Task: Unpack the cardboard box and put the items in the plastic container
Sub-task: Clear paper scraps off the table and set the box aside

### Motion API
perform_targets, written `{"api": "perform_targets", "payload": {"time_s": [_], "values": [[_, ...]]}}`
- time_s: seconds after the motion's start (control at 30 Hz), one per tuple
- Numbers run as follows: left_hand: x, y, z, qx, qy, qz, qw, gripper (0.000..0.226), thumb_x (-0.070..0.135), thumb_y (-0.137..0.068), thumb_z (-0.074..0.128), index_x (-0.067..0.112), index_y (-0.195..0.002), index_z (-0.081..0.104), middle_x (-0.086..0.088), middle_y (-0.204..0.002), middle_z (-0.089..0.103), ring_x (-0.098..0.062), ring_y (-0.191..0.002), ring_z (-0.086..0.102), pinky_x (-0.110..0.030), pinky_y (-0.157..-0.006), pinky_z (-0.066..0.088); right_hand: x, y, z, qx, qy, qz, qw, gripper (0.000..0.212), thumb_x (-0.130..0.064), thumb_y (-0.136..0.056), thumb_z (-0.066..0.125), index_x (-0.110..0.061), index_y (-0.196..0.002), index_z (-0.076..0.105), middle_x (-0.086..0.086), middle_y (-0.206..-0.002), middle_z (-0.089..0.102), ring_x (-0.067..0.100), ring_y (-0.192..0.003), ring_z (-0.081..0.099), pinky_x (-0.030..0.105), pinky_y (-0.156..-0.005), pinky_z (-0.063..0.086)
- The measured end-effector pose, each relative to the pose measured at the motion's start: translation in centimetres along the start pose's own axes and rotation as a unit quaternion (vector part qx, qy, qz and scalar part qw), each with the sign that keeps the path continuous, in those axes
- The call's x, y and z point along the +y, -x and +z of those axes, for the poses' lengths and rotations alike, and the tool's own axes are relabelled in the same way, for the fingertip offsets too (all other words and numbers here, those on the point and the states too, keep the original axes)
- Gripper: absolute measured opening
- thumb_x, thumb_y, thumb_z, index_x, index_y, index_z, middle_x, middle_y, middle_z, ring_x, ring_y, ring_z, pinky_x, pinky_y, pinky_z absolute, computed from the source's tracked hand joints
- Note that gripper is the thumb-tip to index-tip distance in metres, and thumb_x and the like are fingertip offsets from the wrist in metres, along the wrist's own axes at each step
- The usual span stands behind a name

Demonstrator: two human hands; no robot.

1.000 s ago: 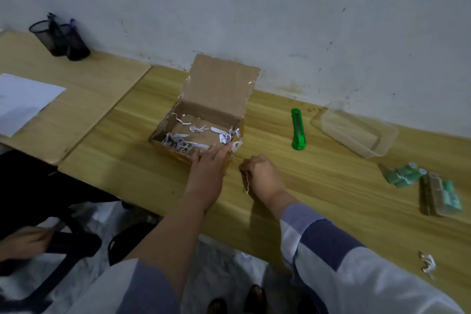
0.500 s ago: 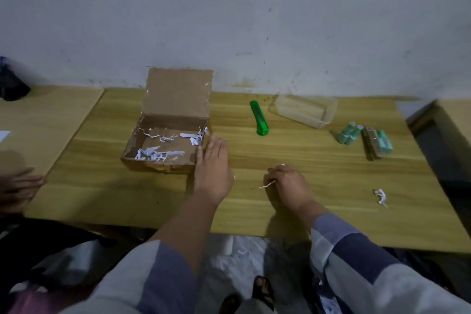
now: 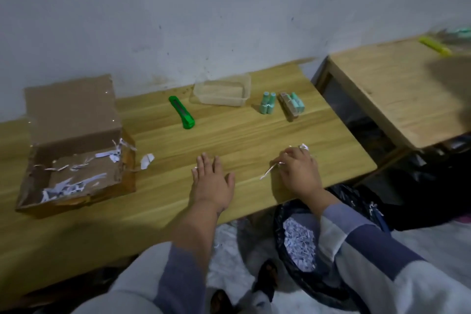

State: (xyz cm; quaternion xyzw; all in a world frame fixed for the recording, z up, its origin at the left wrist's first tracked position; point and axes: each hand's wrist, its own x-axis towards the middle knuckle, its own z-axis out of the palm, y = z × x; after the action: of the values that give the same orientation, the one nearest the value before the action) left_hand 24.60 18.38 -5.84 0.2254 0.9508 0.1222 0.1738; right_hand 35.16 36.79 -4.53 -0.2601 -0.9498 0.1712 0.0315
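Clearing step: sweeping stray paper shreds off the table (image 3: 229, 135) looks like the job in hand; it is best done by gathering them toward the near edge, above the black bag (image 3: 300, 245) of shredded paper at lower centre-right, so nothing scatters onto the floor.
Cardboard box (image 3: 74, 140): left of frame, lid standing open, only white paper scraps lying on its bottom; it seems unpacked, so check under the scraps before leaving it.
Plastic container (image 3: 221, 90): clear, shallow, upper centre by the wall; it looks empty.
Items: a mint-green bundle of small tubes (image 3: 267, 102) and a wrapped pack (image 3: 291, 106) sit just right of the container, on the table, not yet inside.
Right hand (image 3: 300, 173): centre-right, fingers curled, pinching a thin paper strip (image 3: 269, 172); a white scrap (image 3: 304, 146) lies at its far side.
Left hand (image 3: 212, 181): centre, flat on the wood, fingers straight, holding nothing.
Cutter (image 3: 181, 112): green, between box and container, well clear of both hands.
Loose scrap (image 3: 147, 160): folded white piece just right of the box.
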Motion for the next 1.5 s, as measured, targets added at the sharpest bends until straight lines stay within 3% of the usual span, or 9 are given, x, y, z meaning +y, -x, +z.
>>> {"api": "perform_targets", "payload": {"time_s": [0.23,0.37,0.6,0.73,0.9,1.03,1.3,1.4,1.5], "values": [[8.4,-2.8,3.4,-0.055,-0.045,0.167,0.983,0.069,0.052,-0.098,0.028,0.014,-0.152,0.011,-0.015,-0.160,-0.004,-0.027,-0.148,-0.008,-0.044,-0.119,-0.003,5.8,-0.5,-0.7,-0.019,-0.030,0.058,0.998,0.047,-0.012,-0.079,0.043,-0.018,-0.122,0.060,0.017,-0.140,0.045,0.039,-0.131,0.038,0.046,-0.108,0.035],[13.2,-4.6,4.9,-0.063,-0.065,0.225,0.970,0.065,0.047,-0.100,0.026,0.014,-0.152,0.010,-0.015,-0.160,-0.005,-0.026,-0.148,-0.009,-0.043,-0.119,-0.003,8.6,-1.6,-1.7,-0.042,-0.016,0.042,0.998,0.047,-0.013,-0.084,0.054,-0.014,-0.131,0.052,0.012,-0.144,0.043,0.031,-0.134,0.037,0.039,-0.108,0.032],[20.4,-6.4,6.9,-0.067,-0.082,0.277,0.955,0.057,0.038,-0.103,0.020,0.015,-0.153,0.005,-0.008,-0.161,-0.004,-0.021,-0.148,-0.008,-0.046,-0.120,-0.002,13.8,-2.7,-3.3,-0.007,-0.060,0.053,0.997,0.057,-0.029,-0.077,0.031,-0.006,-0.119,0.062,0.015,-0.133,0.055,0.032,-0.126,0.049,0.043,-0.104,0.042],[21.9,-6.3,6.9,-0.071,-0.002,0.314,0.947,0.054,0.032,-0.103,0.022,0.014,-0.152,0.009,-0.003,-0.161,0.013,-0.015,-0.148,0.007,-0.041,-0.121,0.004,15.2,-2.3,-3.4,0.012,-0.100,0.051,0.994,0.051,-0.024,-0.081,0.034,-0.003,-0.115,0.064,0.017,-0.129,0.059,0.033,-0.123,0.052,0.044,-0.106,0.042],[20.3,-6.3,4.9,-0.012,0.055,0.307,0.950,0.048,0.031,-0.103,0.025,0.016,-0.149,0.024,-0.002,-0.154,0.033,-0.013,-0.146,0.021,-0.038,-0.121,0.009,13.5,-2.7,-3.4,0.025,-0.148,0.062,0.987,0.044,-0.009,-0.082,0.040,-0.005,-0.124,0.055,0.017,-0.129,0.057,0.035,-0.126,0.048,0.043,-0.107,0.037],[16.5,-7.7,3.2,-0.001,0.016,0.267,0.964,0.047,0.031,-0.103,0.025,0.020,-0.148,0.029,0.002,-0.157,0.026,-0.011,-0.147,0.013,-0.039,-0.120,0.006,11.5,-3.7,-2.5,-0.049,-0.097,0.066,0.992,0.053,-0.004,-0.088,0.040,-0.020,-0.138,0.041,0.007,-0.153,0.033,0.027,-0.145,0.020,0.047,-0.118,0.019],[9.4,-8.3,2.2,-0.079,-0.126,0.245,0.958,0.054,0.035,-0.103,0.017,0.020,-0.153,0.002,0.005,-0.161,-0.012,-0.015,-0.147,-0.013,-0.048,-0.118,-0.003,4.8,-2.3,0.2,-0.090,-0.020,0.015,0.996,0.046,-0.045,-0.094,0.040,-0.023,-0.135,0.044,0.006,-0.154,0.028,0.029,-0.146,0.014,0.046,-0.118,0.017],[8.2,-8.3,2.3,-0.083,-0.158,0.276,0.944,0.056,0.037,-0.103,0.015,0.021,-0.152,-0.006,0.005,-0.159,-0.019,-0.016,-0.146,-0.019,-0.047,-0.117,-0.006,3.3,-0.6,1.0,-0.055,0.000,-0.009,0.998,0.039,-0.038,-0.090,0.053,-0.023,-0.126,0.056,0.008,-0.147,0.042,0.036,-0.139,0.030,0.047,-0.114,0.029],[7.7,-8.4,2.6,-0.073,-0.165,0.287,0.941,0.057,0.040,-0.102,0.013,0.021,-0.152,-0.009,0.004,-0.159,-0.020,-0.017,-0.145,-0.021,-0.047,-0.117,-0.007,2.9,0.7,1.4,0.054,0.000,-0.047,0.997,0.022,-0.016,-0.076,0.064,-0.015,-0.095,0.075,0.008,-0.110,0.071,0.033,-0.100,0.064,0.035,-0.080,0.058]]}}
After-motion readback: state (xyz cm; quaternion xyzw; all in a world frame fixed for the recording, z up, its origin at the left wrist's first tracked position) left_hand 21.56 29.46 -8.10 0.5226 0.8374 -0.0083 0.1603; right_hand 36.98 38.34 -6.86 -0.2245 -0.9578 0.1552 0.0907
